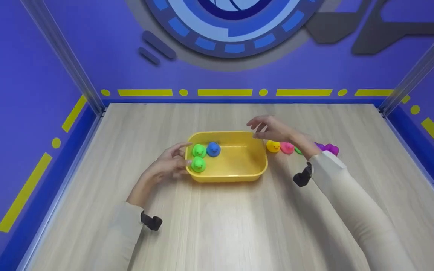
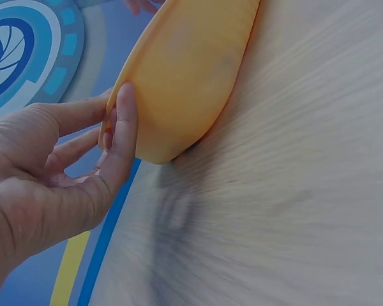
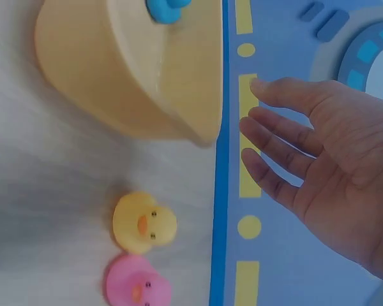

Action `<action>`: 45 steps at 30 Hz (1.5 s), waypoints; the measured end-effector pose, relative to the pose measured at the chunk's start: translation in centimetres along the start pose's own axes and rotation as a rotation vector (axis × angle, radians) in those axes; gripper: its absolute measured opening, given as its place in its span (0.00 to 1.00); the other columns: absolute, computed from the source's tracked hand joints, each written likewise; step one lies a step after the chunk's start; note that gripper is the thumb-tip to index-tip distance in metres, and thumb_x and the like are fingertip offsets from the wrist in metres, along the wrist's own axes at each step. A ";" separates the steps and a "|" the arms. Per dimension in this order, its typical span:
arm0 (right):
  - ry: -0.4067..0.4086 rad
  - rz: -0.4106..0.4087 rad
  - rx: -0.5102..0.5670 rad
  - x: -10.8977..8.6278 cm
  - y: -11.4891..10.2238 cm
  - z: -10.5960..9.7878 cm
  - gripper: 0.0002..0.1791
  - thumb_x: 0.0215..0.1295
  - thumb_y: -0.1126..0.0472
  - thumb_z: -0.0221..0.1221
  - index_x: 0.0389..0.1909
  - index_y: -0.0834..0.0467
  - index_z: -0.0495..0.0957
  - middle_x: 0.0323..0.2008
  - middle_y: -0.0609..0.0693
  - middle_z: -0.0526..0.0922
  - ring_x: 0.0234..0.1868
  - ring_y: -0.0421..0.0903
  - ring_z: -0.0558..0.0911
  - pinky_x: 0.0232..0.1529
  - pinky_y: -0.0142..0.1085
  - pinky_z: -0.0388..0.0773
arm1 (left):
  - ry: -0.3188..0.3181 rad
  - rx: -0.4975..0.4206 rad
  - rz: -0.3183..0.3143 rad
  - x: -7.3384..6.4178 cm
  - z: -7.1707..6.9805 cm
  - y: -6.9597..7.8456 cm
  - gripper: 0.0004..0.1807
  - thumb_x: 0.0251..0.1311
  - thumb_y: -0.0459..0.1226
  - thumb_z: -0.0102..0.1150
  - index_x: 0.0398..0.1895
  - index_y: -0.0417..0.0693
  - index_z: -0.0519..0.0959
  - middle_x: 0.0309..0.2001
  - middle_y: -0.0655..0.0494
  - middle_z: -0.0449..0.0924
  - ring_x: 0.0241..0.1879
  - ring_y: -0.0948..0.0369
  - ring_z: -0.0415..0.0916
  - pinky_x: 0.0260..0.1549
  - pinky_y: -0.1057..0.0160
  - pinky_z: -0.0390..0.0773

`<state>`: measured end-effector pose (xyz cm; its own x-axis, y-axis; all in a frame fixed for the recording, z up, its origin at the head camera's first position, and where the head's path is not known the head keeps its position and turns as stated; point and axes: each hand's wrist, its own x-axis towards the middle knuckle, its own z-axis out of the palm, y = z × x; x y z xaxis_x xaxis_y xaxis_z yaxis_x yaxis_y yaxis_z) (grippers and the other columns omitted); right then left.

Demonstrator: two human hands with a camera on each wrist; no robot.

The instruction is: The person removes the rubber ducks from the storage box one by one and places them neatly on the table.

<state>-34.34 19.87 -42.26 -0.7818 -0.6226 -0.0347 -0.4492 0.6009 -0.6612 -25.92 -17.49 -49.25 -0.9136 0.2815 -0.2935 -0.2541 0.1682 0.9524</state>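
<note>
My left hand (image 1: 167,162) holds the left end of a yellow plastic basin (image 1: 236,176), its thumb and fingers at the rim; the left wrist view shows one finger along the outer wall. Inside the basin's left part sit two green toy ducks (image 1: 199,150) and a blue toy duck (image 1: 213,149). Over the back right corner hovers my right hand (image 1: 271,128), fingers loosely bent and nothing in them. Just right of the basin stand a yellow duck (image 3: 140,223) and a pink duck (image 3: 137,284).
The row of toys goes on to the right with a green piece (image 1: 298,150), partly behind my right forearm, and purple toys (image 1: 330,149). Blue panels (image 1: 217,77) with yellow markings enclose the wooden table (image 1: 217,218) at the back and sides.
</note>
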 end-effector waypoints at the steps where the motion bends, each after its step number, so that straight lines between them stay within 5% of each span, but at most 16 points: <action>1: -0.005 0.002 0.003 0.3 -0.2 0.3 0.22 0.68 0.69 0.63 0.63 0.63 0.77 0.56 0.65 0.82 0.54 0.59 0.84 0.58 0.53 0.83 | 0.007 -0.001 -0.006 0.0 0.0 0.0 0.42 0.60 0.26 0.64 0.77 0.53 0.63 0.52 0.44 0.67 0.35 0.60 0.78 0.39 0.59 0.88; 18: -0.049 -0.119 0.039 3.2 -1.1 3.9 0.21 0.68 0.69 0.63 0.60 0.69 0.77 0.52 0.69 0.83 0.51 0.62 0.84 0.57 0.54 0.83 | 0.021 0.000 -0.027 -0.2 0.2 0.2 0.43 0.60 0.26 0.63 0.78 0.59 0.62 0.50 0.47 0.66 0.32 0.58 0.77 0.32 0.62 0.82; 21: -0.050 -0.120 0.046 3.7 -1.3 4.2 0.20 0.68 0.69 0.63 0.60 0.69 0.77 0.52 0.69 0.83 0.51 0.62 0.85 0.58 0.54 0.82 | 0.009 -0.011 -0.014 -0.2 0.2 0.1 0.43 0.60 0.26 0.64 0.78 0.57 0.61 0.51 0.45 0.66 0.36 0.57 0.78 0.37 0.58 0.87; 25: -0.065 -0.097 0.064 4.4 -1.6 4.8 0.21 0.68 0.69 0.63 0.60 0.69 0.77 0.53 0.69 0.83 0.53 0.63 0.84 0.60 0.54 0.81 | 0.001 -0.021 -0.010 -0.1 0.1 0.0 0.44 0.61 0.25 0.64 0.79 0.55 0.60 0.51 0.44 0.65 0.40 0.56 0.78 0.46 0.53 0.88; 32: -0.131 -0.014 0.054 5.6 -2.0 6.4 0.22 0.69 0.67 0.63 0.64 0.64 0.76 0.57 0.63 0.83 0.57 0.57 0.83 0.63 0.48 0.81 | 0.021 -0.017 -0.038 -0.2 0.1 0.0 0.44 0.61 0.26 0.64 0.79 0.57 0.61 0.48 0.49 0.67 0.34 0.58 0.78 0.39 0.59 0.86; 45: -0.185 0.011 0.039 6.5 -2.8 9.1 0.26 0.71 0.66 0.62 0.69 0.60 0.73 0.65 0.57 0.79 0.67 0.55 0.78 0.70 0.50 0.75 | 0.003 -0.058 -0.025 -0.3 0.1 0.0 0.44 0.61 0.25 0.63 0.79 0.56 0.60 0.52 0.46 0.65 0.38 0.58 0.78 0.41 0.56 0.88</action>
<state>-34.27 9.61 -47.44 -0.6918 -0.7001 -0.1770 -0.4214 0.5904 -0.6883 -25.63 -17.46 -49.19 -0.9076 0.2752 -0.3171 -0.2946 0.1205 0.9480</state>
